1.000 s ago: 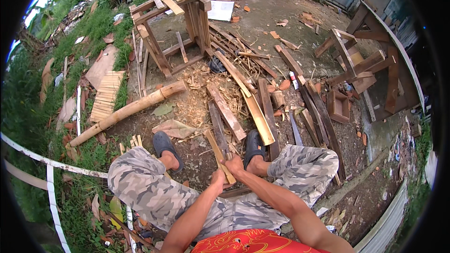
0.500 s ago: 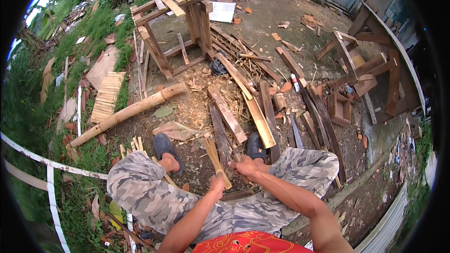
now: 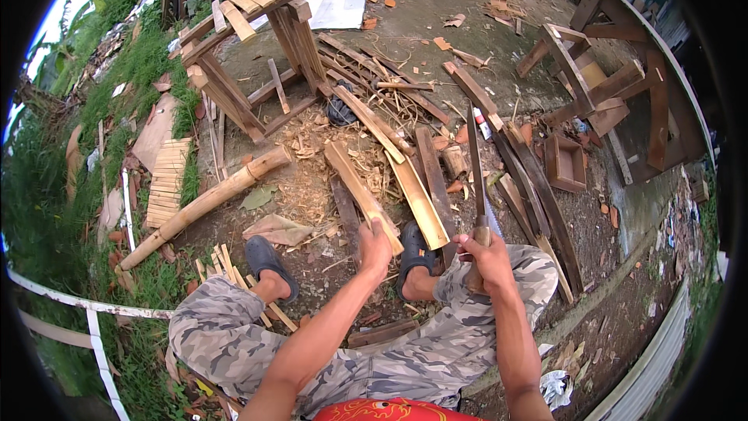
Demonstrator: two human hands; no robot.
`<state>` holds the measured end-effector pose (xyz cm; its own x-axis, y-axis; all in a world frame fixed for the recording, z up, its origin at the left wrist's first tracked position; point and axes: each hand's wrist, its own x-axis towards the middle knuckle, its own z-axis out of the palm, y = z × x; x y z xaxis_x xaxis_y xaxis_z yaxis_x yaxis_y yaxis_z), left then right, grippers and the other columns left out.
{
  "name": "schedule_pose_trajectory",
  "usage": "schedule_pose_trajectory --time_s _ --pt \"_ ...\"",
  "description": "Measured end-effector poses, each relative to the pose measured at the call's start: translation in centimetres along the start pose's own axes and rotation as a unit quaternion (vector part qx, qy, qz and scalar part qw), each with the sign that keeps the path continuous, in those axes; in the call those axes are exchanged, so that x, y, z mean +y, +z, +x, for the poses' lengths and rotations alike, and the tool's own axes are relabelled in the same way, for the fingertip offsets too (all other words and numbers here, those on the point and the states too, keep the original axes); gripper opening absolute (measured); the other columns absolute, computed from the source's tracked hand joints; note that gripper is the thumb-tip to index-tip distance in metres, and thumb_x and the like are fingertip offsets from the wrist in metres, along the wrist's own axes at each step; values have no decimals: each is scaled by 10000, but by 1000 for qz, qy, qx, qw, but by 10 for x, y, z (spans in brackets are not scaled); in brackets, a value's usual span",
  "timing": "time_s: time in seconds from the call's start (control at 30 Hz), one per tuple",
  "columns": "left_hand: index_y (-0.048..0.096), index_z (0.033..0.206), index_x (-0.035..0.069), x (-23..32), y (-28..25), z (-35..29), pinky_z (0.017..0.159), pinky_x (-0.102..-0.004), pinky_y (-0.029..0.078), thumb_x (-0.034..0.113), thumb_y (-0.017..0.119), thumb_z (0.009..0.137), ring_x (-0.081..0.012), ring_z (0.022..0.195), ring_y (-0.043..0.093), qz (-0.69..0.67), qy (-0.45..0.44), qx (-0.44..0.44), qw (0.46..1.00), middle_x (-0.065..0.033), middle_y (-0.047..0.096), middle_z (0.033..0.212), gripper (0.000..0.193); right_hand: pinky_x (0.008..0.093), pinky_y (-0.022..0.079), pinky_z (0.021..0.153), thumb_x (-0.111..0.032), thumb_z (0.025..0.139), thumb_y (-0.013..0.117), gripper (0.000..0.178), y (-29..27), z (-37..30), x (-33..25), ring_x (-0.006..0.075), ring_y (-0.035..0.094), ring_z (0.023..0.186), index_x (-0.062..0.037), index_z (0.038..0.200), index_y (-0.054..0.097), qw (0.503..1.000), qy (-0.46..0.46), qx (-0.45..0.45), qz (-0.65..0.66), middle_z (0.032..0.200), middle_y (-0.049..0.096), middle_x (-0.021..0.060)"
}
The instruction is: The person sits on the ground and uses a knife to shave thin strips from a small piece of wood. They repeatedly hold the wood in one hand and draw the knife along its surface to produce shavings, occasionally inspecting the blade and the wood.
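Note:
My left hand [image 3: 375,251] is closed around the near end of a split bamboo piece [image 3: 387,232], which lies along or just over a wooden plank [image 3: 343,168] on the ground. My right hand [image 3: 489,259], at my right knee, grips the wooden handle of a machete [image 3: 476,164]. Its long dark blade points away from me, apart from the bamboo. Between the hands, a wide hollow bamboo half [image 3: 421,199] rests with its near end by my right shoe. Several narrow bamboo strips [image 3: 269,296] lie beside my left shoe.
A bamboo pole [image 3: 210,203] lies at left, near a slatted bamboo panel [image 3: 167,187]. Beyond stands a wooden frame [image 3: 288,47] with slats on top. Shavings [image 3: 308,152] cover the middle ground. At right are a saw [image 3: 493,218], dark planks [image 3: 545,203] and a small wooden box [image 3: 565,162].
My right hand has moved right, away from the left one, with the machete blade now in plain sight. My left hand has shifted forward with the bamboo piece onto the plank. The view has turned slightly.

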<state>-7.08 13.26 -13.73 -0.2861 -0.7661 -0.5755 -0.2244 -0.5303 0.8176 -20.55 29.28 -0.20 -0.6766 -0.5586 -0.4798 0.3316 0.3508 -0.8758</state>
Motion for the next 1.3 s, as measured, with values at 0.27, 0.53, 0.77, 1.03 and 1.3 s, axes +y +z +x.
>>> schedule_pose_trajectory --time_s 0.27,0.53,0.77,1.03,1.3 --pt "519 1345 -5 19 57 131 957 -516 506 553 478 1011 -334 1101 610 273 -57 -183 943 -182 604 1234 651 318 546 735 -151 927 710 182 -22 1 -14 157 649 785 -16 959 591 993 -8 58 101 984 723 138" --pt "642 1181 -61 -142 96 82 750 -353 567 508 637 940 -229 897 674 273 -213 -216 913 -153 673 1043 618 317 546 746 -162 916 725 207 -18 7 -22 164 646 790 -31 976 576 993 0 35 114 995 712 159" --pt "694 1013 -92 -146 122 64 816 -481 555 309 590 895 -381 979 705 417 -37 -106 902 -284 711 1005 432 324 548 748 -158 909 732 212 -11 8 -29 172 650 805 -19 984 591 994 2 22 104 1004 713 168" --pt "694 889 -133 -2 39 30 814 -524 541 357 554 874 -497 835 683 398 100 -86 908 -358 668 834 510 336 564 729 -183 916 728 251 4 -4 -31 174 653 773 1 1039 608 994 -22 -9 106 998 721 155" --pt "664 727 -122 176 -81 -25 736 -513 539 287 554 862 -467 693 668 526 267 -1 807 -332 636 703 445 329 544 726 -219 927 712 275 38 -22 -43 171 643 755 22 1036 638 994 -53 -59 72 956 722 146"
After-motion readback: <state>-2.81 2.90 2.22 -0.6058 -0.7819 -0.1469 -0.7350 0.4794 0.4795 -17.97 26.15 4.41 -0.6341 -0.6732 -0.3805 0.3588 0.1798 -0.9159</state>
